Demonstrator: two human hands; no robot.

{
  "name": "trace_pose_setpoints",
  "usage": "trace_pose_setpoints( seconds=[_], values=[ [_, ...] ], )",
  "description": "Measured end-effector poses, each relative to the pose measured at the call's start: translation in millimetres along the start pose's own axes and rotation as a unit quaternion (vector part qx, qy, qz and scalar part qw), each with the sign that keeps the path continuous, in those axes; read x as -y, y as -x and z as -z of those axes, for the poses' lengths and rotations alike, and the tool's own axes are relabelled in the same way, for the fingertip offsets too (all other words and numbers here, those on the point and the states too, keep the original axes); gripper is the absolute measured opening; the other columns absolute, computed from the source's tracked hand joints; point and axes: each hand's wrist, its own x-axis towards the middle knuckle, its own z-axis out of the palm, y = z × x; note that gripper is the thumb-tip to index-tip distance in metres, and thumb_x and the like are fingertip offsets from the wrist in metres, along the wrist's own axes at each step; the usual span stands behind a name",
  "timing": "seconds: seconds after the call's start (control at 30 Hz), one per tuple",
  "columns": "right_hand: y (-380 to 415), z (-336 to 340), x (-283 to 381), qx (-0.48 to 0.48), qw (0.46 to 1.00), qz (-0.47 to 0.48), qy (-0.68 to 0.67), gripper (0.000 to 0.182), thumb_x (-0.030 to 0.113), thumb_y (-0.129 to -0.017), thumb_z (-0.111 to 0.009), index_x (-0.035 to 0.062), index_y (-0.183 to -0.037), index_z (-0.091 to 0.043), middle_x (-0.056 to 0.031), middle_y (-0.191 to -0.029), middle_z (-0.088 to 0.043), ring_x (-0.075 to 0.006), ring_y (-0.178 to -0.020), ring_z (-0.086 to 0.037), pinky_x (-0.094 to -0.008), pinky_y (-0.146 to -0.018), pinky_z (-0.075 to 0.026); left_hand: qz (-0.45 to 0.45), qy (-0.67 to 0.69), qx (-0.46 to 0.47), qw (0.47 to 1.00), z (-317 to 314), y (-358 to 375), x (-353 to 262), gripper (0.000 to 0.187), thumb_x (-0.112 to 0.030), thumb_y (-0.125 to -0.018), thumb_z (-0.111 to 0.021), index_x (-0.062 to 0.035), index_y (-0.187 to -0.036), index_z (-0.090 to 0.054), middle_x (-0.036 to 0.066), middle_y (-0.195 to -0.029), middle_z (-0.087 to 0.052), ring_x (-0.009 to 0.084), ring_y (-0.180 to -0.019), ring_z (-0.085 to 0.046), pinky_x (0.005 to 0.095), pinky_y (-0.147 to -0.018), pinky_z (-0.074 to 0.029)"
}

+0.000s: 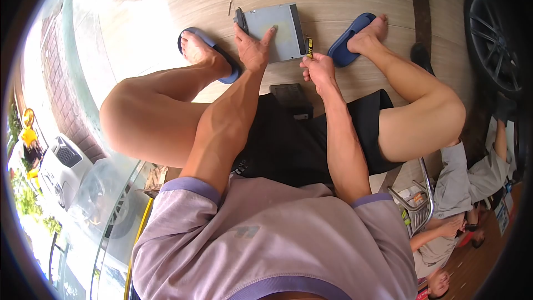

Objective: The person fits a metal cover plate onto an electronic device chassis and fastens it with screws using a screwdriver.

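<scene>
A flat grey metal box [275, 30], like a disc drive casing, lies on the floor between my feet. My left hand [253, 50] rests at its left side, fingers and thumb spread, the thumb over the top face. Beside those fingers, along the box's left edge, is a small black part [240, 19]. My right hand [319, 70] is closed around a short yellow-and-black screwdriver [310, 48], held upright by the box's lower right corner. The screwdriver's tip is too small to make out.
Blue slippers [347, 41] are on both feet. A black box [291, 100] sits close in front of my shorts. A thin stick-like piece [230, 8] lies on the floor. At right are a wheel [494, 41], a metal-framed chair [425, 200] and a seated person [444, 233]; glass stands at left.
</scene>
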Motion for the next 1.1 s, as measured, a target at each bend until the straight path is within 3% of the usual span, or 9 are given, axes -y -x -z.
trace_pose_setpoints(
  seconds=[0.2,0.43,0.5,0.57,0.63,0.73,0.9,1.07,1.1],
  values=[
    [-0.3,44.8,24.4,0.0,0.998,-0.066,-0.014,0.021,0.018,-0.097,-0.064,-0.0013,-0.088,-0.063,-0.0056,-0.068,-0.063,-0.0133,-0.049,-0.055,-0.0291,-0.042,-0.045,-0.011,0.009,0.001,1.0,-0.4,-1.7,2.8,0.118,-0.056,-0.07,-0.084,-0.0016,-0.154,-0.02,0.028,-0.142,-0.043,0.0439,-0.128,-0.048,0.0476,-0.105,-0.043],
    [12.4,76.4,105.7,-0.276,0.849,0.328,-0.311,0.029,0.02,-0.104,-0.054,-0.0018,-0.086,-0.06,-0.0109,-0.078,-0.067,-0.0165,-0.059,-0.063,-0.0269,-0.049,-0.05,-0.014,0.012,-0.001,1.0,-3.0,-4.1,5.8,0.117,-0.055,-0.07,-0.085,-0.0007,-0.153,-0.022,0.028,-0.142,-0.043,0.044,-0.128,-0.048,0.0476,-0.105,-0.042],
    [9.1,52.2,89.2,-0.325,0.855,0.284,-0.287,0.032,0.019,-0.106,-0.05,-0.0034,-0.085,-0.059,-0.0134,-0.077,-0.068,-0.0182,-0.059,-0.064,-0.0281,-0.05,-0.051,-0.015,0.013,-0.003,1.0,-1.9,-2.6,6.8,0.117,-0.055,-0.07,-0.085,-0.0008,-0.153,-0.022,0.028,-0.142,-0.043,0.044,-0.128,-0.048,0.0477,-0.105,-0.043],
    [-5.7,5.9,31.8,-0.2,0.92,0.216,-0.259,0.024,0.014,-0.102,-0.053,-0.0011,-0.085,-0.062,-0.0114,-0.066,-0.064,-0.0188,-0.052,-0.06,-0.0314,-0.049,-0.05,-0.02,0.016,-0.008,1.0,-1.5,-2.3,5.4,0.117,-0.055,-0.07,-0.085,-0.0009,-0.153,-0.022,0.027,-0.141,-0.043,0.0441,-0.128,-0.048,0.048,-0.104,-0.043],
    [14.1,-16.9,17.2,0.088,0.947,-0.183,-0.248,0.016,0.012,-0.1,-0.054,0.0019,-0.091,-0.062,-0.0058,-0.061,-0.058,-0.0158,-0.044,-0.051,-0.0281,-0.042,-0.042,-0.011,0.029,0.005,1.0,2.6,-0.5,2.5,0.117,-0.055,-0.07,-0.085,-0.0009,-0.152,-0.023,0.027,-0.141,-0.044,0.0441,-0.127,-0.049,0.0484,-0.103,-0.044],
    [2.9,13.1,28.9,-0.051,0.985,0.032,-0.164,0.021,0.018,-0.103,-0.052,0.0018,-0.096,-0.063,-0.0044,-0.061,-0.055,-0.0148,-0.047,-0.052,-0.0283,-0.043,-0.043,-0.001,0.011,-0.006,1.0,2.2,2.0,-0.2,0.116,-0.056,-0.07,-0.085,-0.001,-0.152,-0.023,0.027,-0.139,-0.045,0.044,-0.125,-0.05,0.0488,-0.102,-0.045],
    [12.3,42.0,75.2,-0.294,0.891,0.207,-0.277,0.028,0.023,-0.106,-0.042,0.001,-0.102,-0.059,-0.0058,-0.065,-0.056,-0.0138,-0.049,-0.053,-0.0284,-0.043,-0.044,-0.015,0.014,-0.008,1.0,-0.5,2.1,8.2,0.115,-0.054,-0.07,-0.085,-0.0014,-0.152,-0.024,0.026,-0.139,-0.046,0.0439,-0.124,-0.051,0.0488,-0.101,-0.045],
    [-0.4,-13.8,20.8,0.054,0.982,-0.065,-0.169,0.029,0.024,-0.106,-0.049,-0.0008,-0.097,-0.061,-0.0026,-0.058,-0.048,-0.0155,-0.043,-0.047,-0.0302,-0.039,-0.035,0.003,0.015,-0.001,1.0,3.0,-0.9,1.3,0.114,-0.052,-0.071,-0.085,-0.0012,-0.152,-0.024,0.026,-0.14,-0.045,0.0429,-0.125,-0.051,0.0468,-0.101,-0.046],
    [-4.0,-9.1,27.6,0.024,0.987,0.005,-0.156,0.031,0.027,-0.106,-0.05,-0.0016,-0.1,-0.061,-0.0012,-0.058,-0.046,-0.0149,-0.043,-0.045,-0.0302,-0.039,-0.036,-0.006,0.017,-0.006,1.0,1.9,-1.8,3.7,0.114,-0.053,-0.071,-0.085,-0.0009,-0.152,-0.025,0.025,-0.14,-0.045,0.042,-0.125,-0.052,0.046,-0.1,-0.046]
  ],
)
